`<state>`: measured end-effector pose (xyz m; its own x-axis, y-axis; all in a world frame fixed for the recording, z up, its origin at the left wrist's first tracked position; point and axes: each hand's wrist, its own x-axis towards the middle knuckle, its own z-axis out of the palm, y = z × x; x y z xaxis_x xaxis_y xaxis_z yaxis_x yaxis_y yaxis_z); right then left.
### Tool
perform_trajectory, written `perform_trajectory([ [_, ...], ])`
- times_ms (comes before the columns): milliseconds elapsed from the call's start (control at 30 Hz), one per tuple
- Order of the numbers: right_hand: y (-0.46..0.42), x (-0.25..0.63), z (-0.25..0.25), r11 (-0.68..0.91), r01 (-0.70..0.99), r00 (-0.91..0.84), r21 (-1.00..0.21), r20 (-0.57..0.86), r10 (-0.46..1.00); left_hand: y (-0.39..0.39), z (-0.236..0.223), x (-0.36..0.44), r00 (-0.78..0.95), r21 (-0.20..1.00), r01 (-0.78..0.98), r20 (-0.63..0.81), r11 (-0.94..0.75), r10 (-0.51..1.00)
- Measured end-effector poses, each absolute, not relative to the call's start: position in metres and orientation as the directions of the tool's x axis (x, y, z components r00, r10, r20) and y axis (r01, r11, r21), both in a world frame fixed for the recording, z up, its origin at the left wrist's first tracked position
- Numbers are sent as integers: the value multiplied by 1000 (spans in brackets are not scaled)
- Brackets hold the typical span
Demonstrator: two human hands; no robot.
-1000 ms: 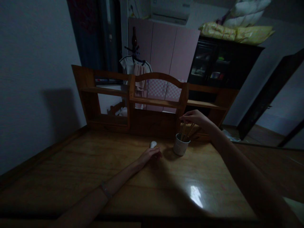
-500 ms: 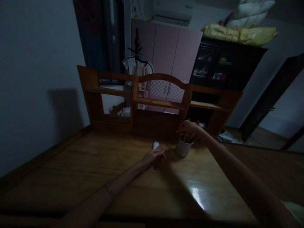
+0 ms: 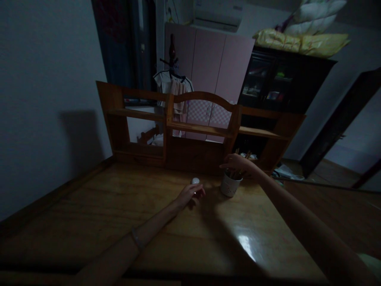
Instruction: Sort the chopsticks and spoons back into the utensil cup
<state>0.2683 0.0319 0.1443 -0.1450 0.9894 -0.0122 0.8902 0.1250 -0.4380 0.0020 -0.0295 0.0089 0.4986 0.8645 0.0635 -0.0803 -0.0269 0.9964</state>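
Observation:
A white cup [image 3: 230, 186] with several wooden sticks [image 3: 239, 154] in it stands on the wooden desk [image 3: 125, 214], close to the shelf unit. My right hand [image 3: 238, 162] is over the cup's mouth, fingers closed round the sticks. My left hand [image 3: 190, 194] lies on the desk with its fingers curled, just in front of a small white round object [image 3: 195, 180]. Whether the left hand touches it is unclear in the dim light.
A wooden shelf unit [image 3: 196, 127] runs along the back of the desk. Behind it are a pink wardrobe [image 3: 214, 67], hanging clothes [image 3: 174, 89] and a dark cabinet [image 3: 282, 83] with bags on top. A wall stands at the left, a doorway at the right.
My right hand has come down with the sticks, which now sit deeper in the cup. My left hand has curled its fingers slightly and stayed near the white object.

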Motion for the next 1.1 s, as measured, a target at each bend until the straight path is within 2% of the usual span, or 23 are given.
perform_trajectory([
  [100,25,268,149,98,919,-87,-382,46,995,-24,8,-1,389,994,-41,113,-106,914],
  [233,8,260,161,84,941,-18,-327,200,980,-10,-1,-6,203,964,108,220,-245,954],
  [300,-7,249,169,106,952,6,-286,364,932,-3,-6,-8,143,948,166,251,-273,957],
  [367,-28,233,173,151,971,-5,-187,614,789,1,-11,-11,102,935,213,268,-285,958],
  [400,-40,224,172,167,975,-21,-148,684,729,2,-13,-12,86,925,245,278,-290,957],
  [467,-64,205,159,259,960,-112,-106,703,702,0,-16,-14,93,881,347,308,-321,947],
  [567,-93,185,118,400,916,-280,-45,642,714,-8,-19,-17,164,751,536,356,-386,920],
  [633,-102,179,82,518,856,-411,-9,597,689,-12,-21,-18,197,689,600,364,-405,910],
  [733,-103,179,34,622,781,-487,-59,566,665,-13,-25,-19,217,678,615,346,-403,913],
  [867,-97,183,5,559,713,-309,-424,526,793,-8,-28,-21,228,686,625,296,-372,928],
  [933,-96,184,4,524,663,-250,-535,501,828,-6,-28,-21,219,682,645,267,-344,939],
  [1100,-98,184,13,503,640,-247,-580,465,850,-5,-30,-22,244,701,640,201,-313,949],
])
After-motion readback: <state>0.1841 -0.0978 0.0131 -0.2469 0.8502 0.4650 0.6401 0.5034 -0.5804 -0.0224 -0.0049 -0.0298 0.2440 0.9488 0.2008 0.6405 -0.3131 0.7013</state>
